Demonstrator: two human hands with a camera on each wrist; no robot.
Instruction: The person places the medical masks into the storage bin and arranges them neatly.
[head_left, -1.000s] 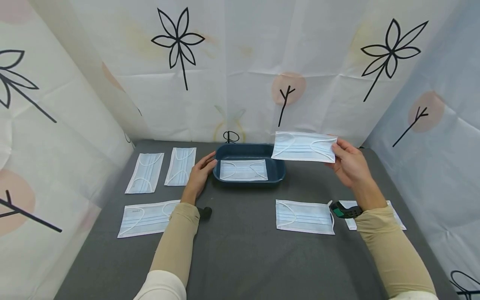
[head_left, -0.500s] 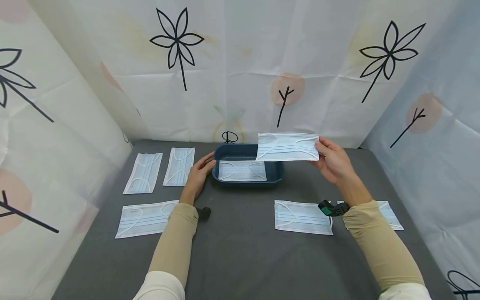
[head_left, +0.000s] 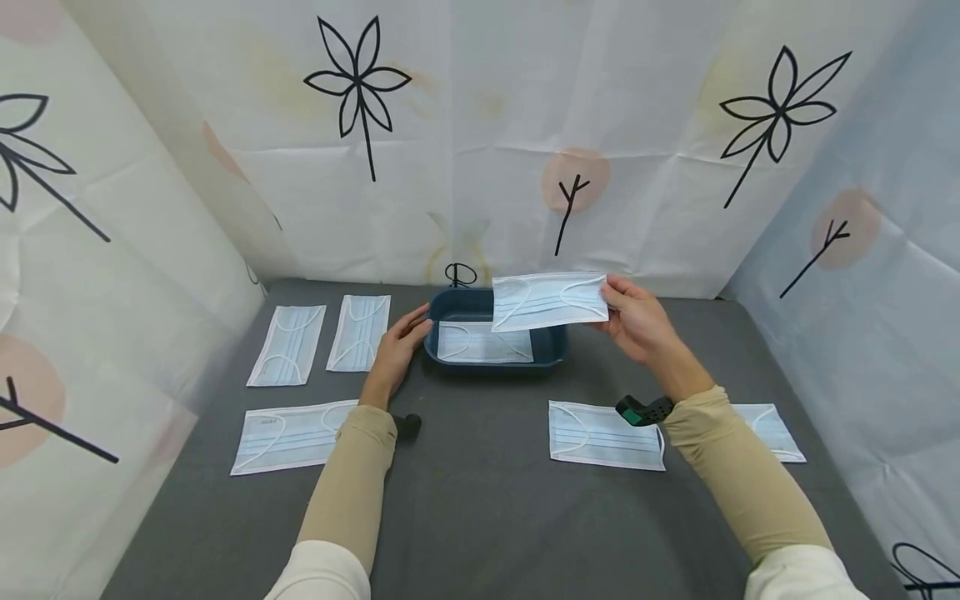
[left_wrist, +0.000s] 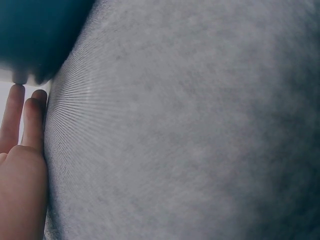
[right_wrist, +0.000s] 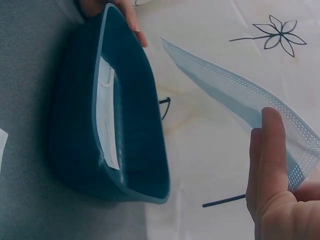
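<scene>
My right hand [head_left: 637,321] pinches a pale blue face mask [head_left: 550,301] by its right end, holding it flat above the right part of a dark blue tray [head_left: 558,354]. In the right wrist view the held mask [right_wrist: 240,95] hangs between thumb and fingers, apart from the tray [right_wrist: 75,125]. Inside the tray lies another face mask [head_left: 480,343], partly covered by the held one in the head view. My left hand [head_left: 396,354] touches the tray's left end with fairly straight fingers; the left wrist view shows its fingertips at the tray wall [left_wrist: 40,35].
Left of the tray lie two upright-turned masks [head_left: 287,346] [head_left: 359,333] and a sideways mask [head_left: 292,437], partly under the left arm. On the right are a mask [head_left: 600,435] and another mask [head_left: 772,432] partly behind the right forearm. Patterned curtains [head_left: 480,150] enclose the grey table [head_left: 480,500].
My right hand has carried the mask leftward from beside the tray to above it, lowering it slightly at the end. The left hand stays at the tray's left end.
</scene>
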